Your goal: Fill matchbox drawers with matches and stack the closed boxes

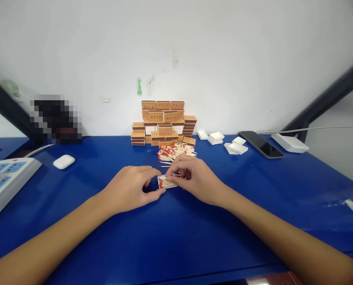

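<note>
A small white matchbox tray (165,183) filled with red-tipped matches lies on the blue table (176,233). My left hand (131,188) pinches its left end with thumb and fingers. My right hand (194,180) is closed over its right side, fingertips pressing on the matches. Just behind lies a loose pile of matches (176,152). Further back stands a stack of orange matchboxes (163,122) against the wall.
Several empty white trays (214,137) and more (236,147) lie at the back right, beside a black phone (261,144) and a white box (289,142). A white earbud case (64,161) and a power strip (4,178) sit at the left.
</note>
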Demonstrator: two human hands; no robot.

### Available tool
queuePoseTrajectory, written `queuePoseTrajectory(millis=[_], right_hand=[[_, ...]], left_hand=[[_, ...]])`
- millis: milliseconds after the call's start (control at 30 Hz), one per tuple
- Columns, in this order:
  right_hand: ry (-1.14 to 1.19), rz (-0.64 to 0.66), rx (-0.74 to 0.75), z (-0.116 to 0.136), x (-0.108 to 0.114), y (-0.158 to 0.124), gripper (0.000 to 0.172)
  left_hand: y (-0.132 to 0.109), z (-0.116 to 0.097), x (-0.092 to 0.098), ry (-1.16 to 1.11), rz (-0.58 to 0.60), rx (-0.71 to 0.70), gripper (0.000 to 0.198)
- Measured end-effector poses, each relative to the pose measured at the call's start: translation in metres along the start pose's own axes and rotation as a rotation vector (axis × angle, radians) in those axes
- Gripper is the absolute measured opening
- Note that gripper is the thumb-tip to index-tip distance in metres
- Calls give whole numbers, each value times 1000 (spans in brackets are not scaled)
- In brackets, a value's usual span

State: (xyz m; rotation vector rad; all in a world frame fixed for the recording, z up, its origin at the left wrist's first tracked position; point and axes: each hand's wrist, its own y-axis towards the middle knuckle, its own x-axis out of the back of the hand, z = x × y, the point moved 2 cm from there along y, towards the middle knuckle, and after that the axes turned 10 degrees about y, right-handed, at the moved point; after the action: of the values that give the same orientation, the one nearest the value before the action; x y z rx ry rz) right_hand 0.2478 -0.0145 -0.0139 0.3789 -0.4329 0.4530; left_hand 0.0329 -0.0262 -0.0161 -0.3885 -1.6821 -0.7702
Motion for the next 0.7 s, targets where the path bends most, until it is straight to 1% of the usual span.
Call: queuePoseTrajectory(millis=[100,200,233,300,367,467,567,633,700], right_hand=[[12,-7,20,-1,2,1,8],[-36,-16,44,0,21,2,14],[-69,18,53,0,29,2,14],[-144,125,75,0,42,1,12],[-207,223,80,-1,51,0,15],[-292,317,66,-5,51,-1,23],[-349,342,45,-7,45,-2,30],[-378,333,34,-8,43,-3,27],[-399,327,22,-8,43,-3,19]], left_hand=[[0,1,1,3,-30,12,27],[-1,3,1,2,-21,16,27],[-1,3,1,-5,-9,14,27],[0,3,2,-22,16,6,28],[0,2,4,-30,36,-4,29],[0,2,6,-14,52,-4,29],[1,6,8,19,41,2,28],[1,8,8,37,28,-4,28],[1,9,7,49,20,-9,29]])
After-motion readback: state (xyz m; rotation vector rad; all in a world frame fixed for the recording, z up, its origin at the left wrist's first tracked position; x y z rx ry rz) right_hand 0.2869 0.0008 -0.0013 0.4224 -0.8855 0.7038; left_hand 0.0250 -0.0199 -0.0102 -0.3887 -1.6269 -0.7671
